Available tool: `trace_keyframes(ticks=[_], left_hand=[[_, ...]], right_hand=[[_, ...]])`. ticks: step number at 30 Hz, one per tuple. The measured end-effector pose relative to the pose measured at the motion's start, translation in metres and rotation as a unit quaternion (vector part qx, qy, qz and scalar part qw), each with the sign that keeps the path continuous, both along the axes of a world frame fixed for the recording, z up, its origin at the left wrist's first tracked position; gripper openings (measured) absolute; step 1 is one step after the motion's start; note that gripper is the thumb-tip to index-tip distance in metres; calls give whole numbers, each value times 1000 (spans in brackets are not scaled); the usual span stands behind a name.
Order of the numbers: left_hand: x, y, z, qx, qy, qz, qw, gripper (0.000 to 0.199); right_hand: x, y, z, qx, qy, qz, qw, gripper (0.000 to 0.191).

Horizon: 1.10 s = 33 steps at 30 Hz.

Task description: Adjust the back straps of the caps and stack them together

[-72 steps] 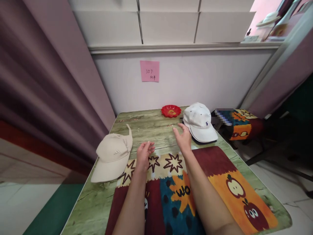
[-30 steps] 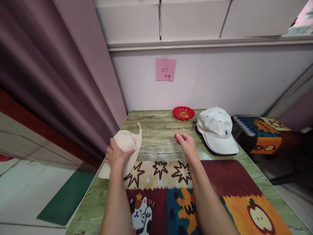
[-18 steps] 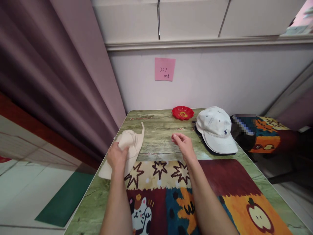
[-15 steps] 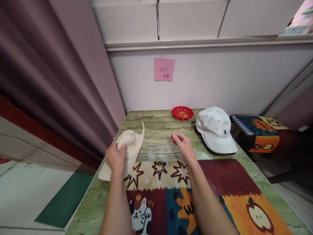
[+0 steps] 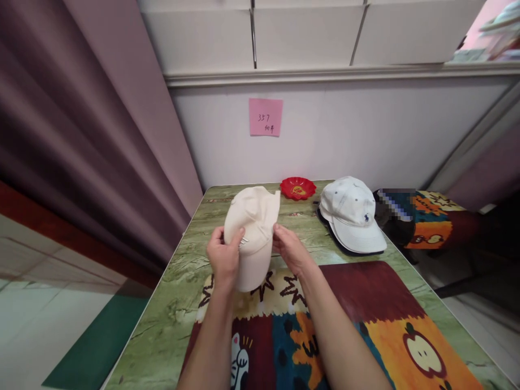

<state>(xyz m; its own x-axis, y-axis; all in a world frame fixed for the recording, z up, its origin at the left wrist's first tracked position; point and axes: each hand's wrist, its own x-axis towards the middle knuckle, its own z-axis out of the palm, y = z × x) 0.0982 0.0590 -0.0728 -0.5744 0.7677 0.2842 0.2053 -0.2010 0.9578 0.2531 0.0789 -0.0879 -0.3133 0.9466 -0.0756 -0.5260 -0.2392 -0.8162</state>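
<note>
A cream baseball cap (image 5: 252,216) is held up over the mat, its brim pointing down toward me and a small metallic mark on its front. My left hand (image 5: 225,254) grips the cap's left side, thumb on the front panel and fingers behind. At the opposite edge, my right hand (image 5: 289,246) has its fingertips closed on the cap's right side; some of its fingers are hidden behind the fabric. To the right, a white cap (image 5: 350,208) with a small dark logo sits on top of a dark cap (image 5: 339,238), whose edge shows beneath.
A red scalloped dish (image 5: 298,188) stands at the table's back edge. Under my forearms lies a patterned mat (image 5: 365,287) on the green wood-look table (image 5: 170,292). A pink note (image 5: 265,117) is stuck to the wall behind. A purple curtain (image 5: 122,135) hangs at the left.
The cream cap has moved from the table's left side to the middle and turned brim-down. My right hand has come from free air onto the cap's right edge.
</note>
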Motion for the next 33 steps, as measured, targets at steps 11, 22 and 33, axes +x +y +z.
trace_keyframes(ticks=[11,22,33], left_hand=[[34,4,-12,-18,-24,-143,989,36],[-3,15,-20,-191,-242,-201,930,66],[-20,3,-17,-63,-420,-287,859,20]], right_hand=[[28,16,1,-83,212,57,972,48],[50,8,2,-52,152,24,987,47],[52,25,-26,-45,74,9,996,36]])
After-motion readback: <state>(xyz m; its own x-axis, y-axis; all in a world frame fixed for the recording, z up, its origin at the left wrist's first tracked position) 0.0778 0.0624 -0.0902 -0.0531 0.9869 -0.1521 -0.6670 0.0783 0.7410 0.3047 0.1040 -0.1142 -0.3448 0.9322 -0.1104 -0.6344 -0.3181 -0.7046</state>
